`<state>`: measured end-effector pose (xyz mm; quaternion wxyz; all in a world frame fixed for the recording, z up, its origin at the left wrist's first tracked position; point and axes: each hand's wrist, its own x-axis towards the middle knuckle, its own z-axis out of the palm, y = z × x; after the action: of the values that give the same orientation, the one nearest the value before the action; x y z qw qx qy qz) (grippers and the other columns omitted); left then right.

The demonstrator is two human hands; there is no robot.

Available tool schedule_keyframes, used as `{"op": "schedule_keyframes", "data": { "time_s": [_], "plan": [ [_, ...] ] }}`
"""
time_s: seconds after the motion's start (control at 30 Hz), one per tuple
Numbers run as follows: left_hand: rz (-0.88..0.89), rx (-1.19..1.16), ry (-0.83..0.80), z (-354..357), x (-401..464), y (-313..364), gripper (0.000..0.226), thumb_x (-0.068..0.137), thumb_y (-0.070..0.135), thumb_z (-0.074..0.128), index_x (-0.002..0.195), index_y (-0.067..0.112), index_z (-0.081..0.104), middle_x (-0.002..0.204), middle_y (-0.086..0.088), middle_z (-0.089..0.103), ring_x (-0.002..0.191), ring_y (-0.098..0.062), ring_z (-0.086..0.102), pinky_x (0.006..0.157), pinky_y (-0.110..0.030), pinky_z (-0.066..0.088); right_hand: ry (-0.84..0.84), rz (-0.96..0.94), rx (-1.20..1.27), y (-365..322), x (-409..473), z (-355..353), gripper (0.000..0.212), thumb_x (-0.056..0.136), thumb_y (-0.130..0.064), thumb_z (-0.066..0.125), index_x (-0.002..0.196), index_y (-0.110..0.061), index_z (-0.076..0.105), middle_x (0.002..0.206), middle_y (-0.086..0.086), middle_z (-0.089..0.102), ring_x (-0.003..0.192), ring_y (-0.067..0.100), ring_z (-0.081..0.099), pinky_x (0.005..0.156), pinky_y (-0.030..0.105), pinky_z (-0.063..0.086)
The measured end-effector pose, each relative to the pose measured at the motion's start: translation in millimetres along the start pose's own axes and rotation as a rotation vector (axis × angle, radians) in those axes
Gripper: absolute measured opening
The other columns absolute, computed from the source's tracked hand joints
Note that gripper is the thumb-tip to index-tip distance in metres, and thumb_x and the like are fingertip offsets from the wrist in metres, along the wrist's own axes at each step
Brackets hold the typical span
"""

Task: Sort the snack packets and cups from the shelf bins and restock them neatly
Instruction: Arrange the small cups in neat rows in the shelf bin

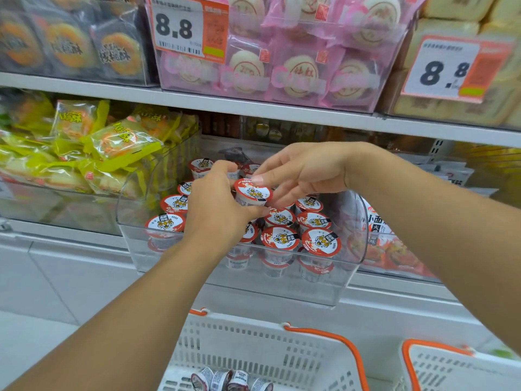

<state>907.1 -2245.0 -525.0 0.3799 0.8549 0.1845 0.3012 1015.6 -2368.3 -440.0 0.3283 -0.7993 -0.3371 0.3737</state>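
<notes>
Together gripping one red-lidded cup (251,192) above the clear bin (282,280): left hand (217,204) and right hand (304,173). Fingers of both curled, pinching its rim and sides.

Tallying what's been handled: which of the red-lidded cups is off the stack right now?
The cup held between both hands, raised above the rows in the clear bin.

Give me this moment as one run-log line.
stage: restocking cups | left hand: holds raised cup | right hand: fingertips on same cup | cup: above clear bin | basket: more cups inside
</notes>
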Motion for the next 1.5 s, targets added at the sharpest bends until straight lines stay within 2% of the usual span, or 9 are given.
{"op": "schedule_keyframes", "data": {
  "time_s": [0.3,0.43,0.6,0.77,0.93,1.17,1.27,1.4,1.5],
  "plan": [
    [0.000,0.060,-0.046,5.6,0.1,-0.2,0.077,0.063,0.039,0.092,0.129,0.021,0.056,0.119,0.000,0.069,0.100,-0.018,0.065,0.083,-0.034,0.056,0.250,-0.077,-0.299,7.4,15.0,5.5,0.032,0.076,-0.033,0.084,0.094,-0.008,0.079,0.095,0.003,0.074,0.087,0.012,0.071,0.077,0.031,0.062],
    [0.063,0.247,-0.072,7.3,0.7,-7.2,0.049,0.081,0.048,0.077,0.120,0.022,0.062,0.118,0.000,0.068,0.106,-0.021,0.063,0.089,-0.042,0.056,0.610,-0.001,-0.876,23.1,25.1,-26.9,0.043,0.077,-0.043,0.072,0.083,-0.001,0.063,0.071,0.009,0.052,0.068,0.024,0.054,0.056,0.031,0.044],
    [0.106,0.308,-0.081,7.8,1.7,-12.1,0.034,0.087,0.045,0.069,0.115,0.025,0.063,0.113,0.001,0.069,0.102,-0.022,0.063,0.086,-0.044,0.057,0.493,0.253,-1.072,39.4,40.0,-46.0,0.037,0.091,-0.044,0.064,0.102,-0.009,0.059,0.086,0.004,0.059,0.077,0.023,0.056,0.064,0.031,0.042],
    [0.117,0.307,-0.083,7.8,3.0,-12.4,0.032,0.088,0.044,0.068,0.114,0.026,0.063,0.112,0.001,0.069,0.102,-0.021,0.063,0.087,-0.043,0.057,0.427,0.283,-1.084,51.0,55.1,-54.0,0.030,0.093,-0.038,0.065,0.097,-0.011,0.052,0.073,0.000,0.047,0.077,0.024,0.050,0.060,0.028,0.037],
    [0.153,0.296,-0.090,8.4,3.8,-14.3,0.031,0.088,0.041,0.068,0.114,0.025,0.064,0.112,0.001,0.069,0.101,-0.020,0.064,0.087,-0.042,0.057,0.454,0.286,-1.166,58.7,57.7,-53.4,0.038,0.094,-0.030,0.066,0.118,-0.001,0.062,0.097,0.008,0.057,0.084,0.027,0.055,0.070,0.031,0.042],
    [0.430,0.175,-0.056,-18.4,-5.9,-16.3,0.016,0.082,0.037,0.073,0.075,0.024,0.068,0.065,0.012,0.062,0.060,-0.002,0.055,0.058,-0.023,0.045,0.639,-0.020,-1.132,25.1,-6.5,-6.2,0.026,0.088,-0.031,0.071,0.084,-0.006,0.066,0.082,0.009,0.066,0.076,0.029,0.060,0.066,0.034,0.049],
    [0.566,0.091,-0.063,-49.4,-15.2,-23.2,0.031,0.076,0.028,0.069,0.051,0.016,0.053,0.043,0.010,0.042,0.041,-0.002,0.037,0.047,-0.013,0.027,0.210,-0.142,-1.104,-16.6,-70.0,44.6,0.035,0.085,-0.044,0.071,0.067,-0.013,0.069,0.061,0.001,0.065,0.060,0.016,0.060,0.056,0.028,0.046],
    [0.669,0.135,-0.134,-62.1,-55.5,-50.7,0.027,0.074,0.020,0.061,0.051,0.017,0.048,0.044,0.010,0.031,0.041,-0.003,0.030,0.049,-0.014,0.024,-0.600,0.061,-0.775,15.9,-61.3,131.4,0.028,0.086,-0.033,0.075,0.103,-0.011,0.072,0.077,0.002,0.071,0.060,0.014,0.064,0.052,0.022,0.051],
    [0.715,0.515,-0.529,-30.2,-105.2,-105.5,0.021,0.078,0.037,0.054,0.067,0.020,0.057,0.059,0.005,0.053,0.056,-0.018,0.056,0.056,-0.024,0.037,-0.706,0.153,-0.855,115.4,-3.5,212.9,0.053,0.087,-0.032,0.076,0.131,-0.010,0.056,0.103,0.010,0.068,0.086,0.027,0.067,0.082,0.038,0.059]
  ]
}}
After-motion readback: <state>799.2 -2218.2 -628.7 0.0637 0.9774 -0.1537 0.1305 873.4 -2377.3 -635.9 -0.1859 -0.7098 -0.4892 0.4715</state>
